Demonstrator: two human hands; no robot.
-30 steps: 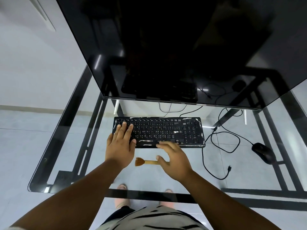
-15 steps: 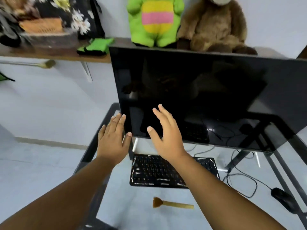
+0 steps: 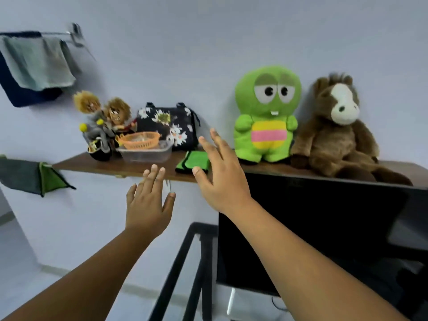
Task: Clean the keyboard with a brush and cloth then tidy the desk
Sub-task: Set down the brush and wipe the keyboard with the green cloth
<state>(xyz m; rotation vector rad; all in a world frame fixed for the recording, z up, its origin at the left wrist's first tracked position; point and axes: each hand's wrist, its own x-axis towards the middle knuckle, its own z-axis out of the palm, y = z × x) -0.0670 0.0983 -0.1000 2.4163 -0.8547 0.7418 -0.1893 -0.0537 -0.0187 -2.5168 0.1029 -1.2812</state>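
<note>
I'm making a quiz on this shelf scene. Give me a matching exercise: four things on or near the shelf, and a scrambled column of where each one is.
Things:
1. green cloth
2. orange basket
3. brown plush horse
4. grey towel

Places:
A. hanging on the wall rail
B. far right of the shelf
C. inside the clear tub
D. folded at the shelf's front edge, by the right hand

Pairs: 1-D, 2-C, 3-B, 4-A

Folded green cloth (image 3: pixel 192 162) with dark edging that I see lying flat on the wooden shelf (image 3: pixel 92 164), near its front edge, beside the green plush (image 3: pixel 266 117)
</note>
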